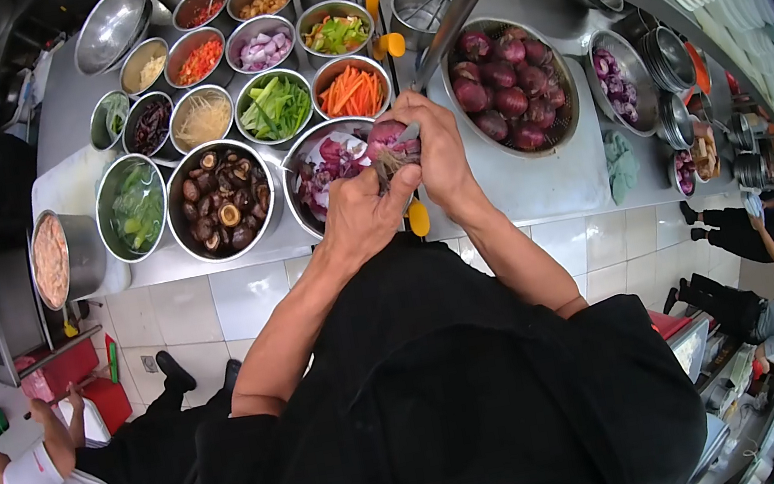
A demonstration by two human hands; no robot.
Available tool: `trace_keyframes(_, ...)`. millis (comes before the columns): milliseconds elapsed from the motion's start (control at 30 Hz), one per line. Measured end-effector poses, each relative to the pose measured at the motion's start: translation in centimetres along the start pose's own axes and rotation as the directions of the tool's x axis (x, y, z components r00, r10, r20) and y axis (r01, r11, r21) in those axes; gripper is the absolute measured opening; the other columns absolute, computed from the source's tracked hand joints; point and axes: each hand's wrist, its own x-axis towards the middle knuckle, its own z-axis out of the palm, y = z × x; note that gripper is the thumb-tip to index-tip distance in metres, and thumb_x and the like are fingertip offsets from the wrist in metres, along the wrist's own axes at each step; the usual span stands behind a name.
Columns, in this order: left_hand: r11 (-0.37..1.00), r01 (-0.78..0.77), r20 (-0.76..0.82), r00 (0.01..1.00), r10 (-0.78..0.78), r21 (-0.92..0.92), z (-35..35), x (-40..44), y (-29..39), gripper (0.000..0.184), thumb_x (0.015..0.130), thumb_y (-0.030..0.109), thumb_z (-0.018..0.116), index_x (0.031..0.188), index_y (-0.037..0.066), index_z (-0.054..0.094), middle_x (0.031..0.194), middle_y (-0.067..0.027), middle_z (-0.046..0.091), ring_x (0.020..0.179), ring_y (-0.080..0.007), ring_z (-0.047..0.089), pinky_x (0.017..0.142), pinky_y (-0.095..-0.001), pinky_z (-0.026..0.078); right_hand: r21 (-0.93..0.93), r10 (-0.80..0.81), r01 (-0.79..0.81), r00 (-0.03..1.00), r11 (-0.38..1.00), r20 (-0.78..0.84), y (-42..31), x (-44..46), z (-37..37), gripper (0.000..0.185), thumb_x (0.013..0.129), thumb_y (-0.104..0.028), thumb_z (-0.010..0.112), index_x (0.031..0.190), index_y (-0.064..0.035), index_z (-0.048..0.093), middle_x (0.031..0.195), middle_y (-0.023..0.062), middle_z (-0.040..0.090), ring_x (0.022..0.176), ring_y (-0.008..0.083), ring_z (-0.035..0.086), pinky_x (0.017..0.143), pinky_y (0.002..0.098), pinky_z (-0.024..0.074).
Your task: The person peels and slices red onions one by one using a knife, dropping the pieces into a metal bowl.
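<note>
My left hand [365, 215] is closed around the lower side of a red onion [385, 143], whose dry roots face me. My right hand [441, 152] curls over the onion's right side. A short grey blade, which looks like a small knife [409, 133], shows between its fingers against the onion; the handle is hidden. Both hands are above a steel bowl [297, 208] containing purple and white onion peelings [334, 161]. To the right, a perforated steel colander [553, 140] is heaped with whole red onions [506, 86].
Left of the bowl are steel containers of mushrooms [222, 207], greens in liquid [131, 212] and pinkish paste [52, 260]. Cut vegetables, including carrot strips [351, 93], fill containers behind. A white board [540, 187] lies under the colander, near a green cloth [620, 164]. Several people work around me.
</note>
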Motion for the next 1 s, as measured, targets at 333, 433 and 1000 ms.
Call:
trace_keyframes(333,0.999,0.007,0.078,0.997,-0.01,0.04,-0.3,-0.2,1.4,0.061,0.09,0.051,0.059,0.07,-0.006,0.063,0.054,-0.0202,0.056,0.051,-0.031,0.06,0.051,-0.0386,0.046,0.249,0.149,-0.204,0.963,0.947,0.224,0.0,0.3,-1.0,0.038,0.087,-0.019,0.038,0.1,0.0067,0.063,0.103,0.0133,0.065,0.093,0.0203,0.06,0.089,0.0292,0.0445)
trace_keyframes(433,0.999,0.036,0.083,0.996,-0.034,-0.023,0.2,-0.3,0.7,0.056,0.092,0.047,0.059,0.075,-0.005,0.065,0.054,-0.0129,0.057,0.053,-0.0187,0.058,0.053,-0.035,0.045,0.301,0.26,-0.351,0.917,0.887,0.302,0.4,0.6,-1.3,0.042,0.09,-0.023,0.039,0.107,0.0069,0.063,0.108,0.0147,0.065,0.097,0.0215,0.062,0.09,0.0317,0.0472)
trace_keyframes(1000,0.968,0.249,-0.003,0.969,-0.249,0.025,-0.3,-0.1,-0.4,0.068,0.091,0.052,0.058,0.062,-0.01,0.06,0.049,-0.0181,0.051,0.047,-0.0199,0.052,0.049,-0.0384,0.042,0.208,0.038,-0.117,0.936,0.971,0.35,3.4,0.5,-0.8,0.046,0.099,-0.034,0.032,0.103,0.0018,0.061,0.093,0.0092,0.065,0.082,0.0167,0.06,0.08,0.0296,0.0468)
